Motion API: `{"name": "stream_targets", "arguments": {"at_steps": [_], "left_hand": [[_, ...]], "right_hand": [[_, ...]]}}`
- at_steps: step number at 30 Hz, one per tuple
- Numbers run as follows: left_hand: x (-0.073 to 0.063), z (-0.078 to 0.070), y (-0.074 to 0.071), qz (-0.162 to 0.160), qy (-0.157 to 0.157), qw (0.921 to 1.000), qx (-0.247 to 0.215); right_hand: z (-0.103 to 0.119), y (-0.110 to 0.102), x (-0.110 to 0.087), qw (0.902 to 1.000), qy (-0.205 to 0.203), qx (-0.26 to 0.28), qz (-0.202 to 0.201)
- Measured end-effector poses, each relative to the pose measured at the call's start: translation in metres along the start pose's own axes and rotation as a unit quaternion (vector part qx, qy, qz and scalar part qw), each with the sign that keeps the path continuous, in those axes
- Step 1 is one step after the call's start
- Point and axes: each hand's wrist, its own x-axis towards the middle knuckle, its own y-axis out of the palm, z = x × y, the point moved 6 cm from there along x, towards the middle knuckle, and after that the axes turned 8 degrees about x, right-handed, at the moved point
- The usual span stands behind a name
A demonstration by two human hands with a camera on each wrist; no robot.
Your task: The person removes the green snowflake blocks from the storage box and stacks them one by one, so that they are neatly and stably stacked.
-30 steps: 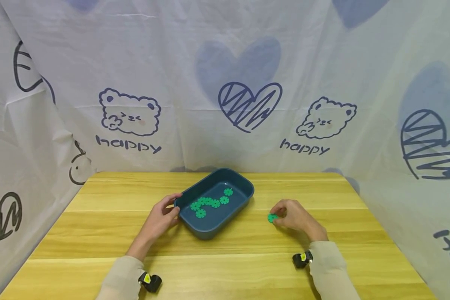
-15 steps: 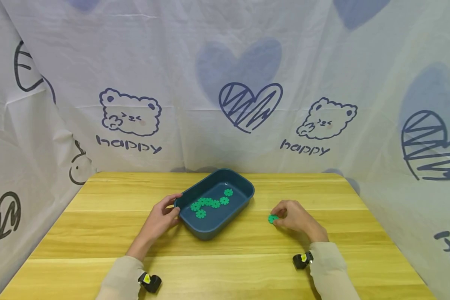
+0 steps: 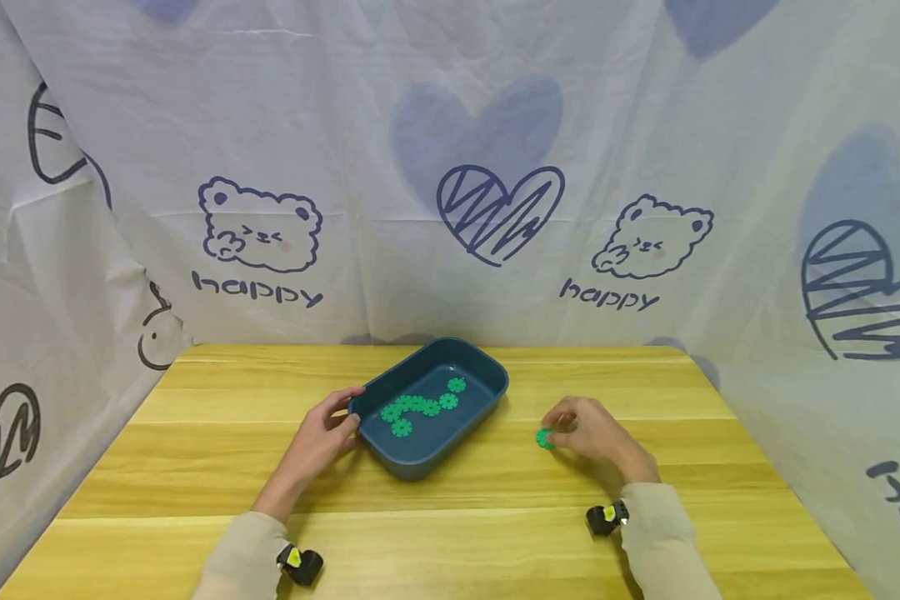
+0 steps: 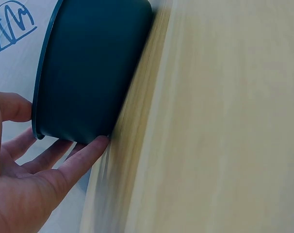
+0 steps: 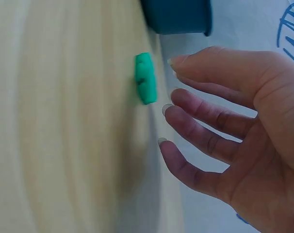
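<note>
My left hand [image 3: 321, 437] touches the left corner of a dark blue rectangular box [image 3: 412, 465]. In the left wrist view, one digit meets its rim while relaxed, fairly straight fingers [image 4: 84, 160] rest along the outer wall. Inside the box lie several green notched plastic discs [image 3: 401, 427], some overlapping. To the right, my right hand [image 3: 588, 429] is low over the table beside another green disc [image 5: 146, 78]. The right wrist view shows a small gap between that disc and my loosely bent fingers. In the head view, my fingertips partly cover the disc.
A light wooden table [image 3: 450, 542] spans the work area. Behind it hangs a pale curtain [image 3: 390, 300] with hearts and bear drawings. Each wrist carries a small black camera [image 3: 300, 566]. Bare wood lies between the box and my right hand.
My right fingertips have shifted slightly, and the disc beside them looks a little turned. The left hand, the box and the discs in it have stayed put.
</note>
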Motion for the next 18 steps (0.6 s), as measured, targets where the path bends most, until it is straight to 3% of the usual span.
{"name": "stream_targets", "arguments": {"at_steps": [7, 18], "left_hand": [[0.002, -0.001, -0.001, -0.002, -0.002, 1.0000, 0.007], [-0.002, -0.003, -0.001, -0.002, -0.002, 1.0000, -0.001]], "right_hand": [[0.020, -0.005, 0.002, 0.9987, -0.049, -0.015, -0.002], [0.078, 0.011, 0.028, 0.9916, -0.125, 0.023, 0.026]]}}
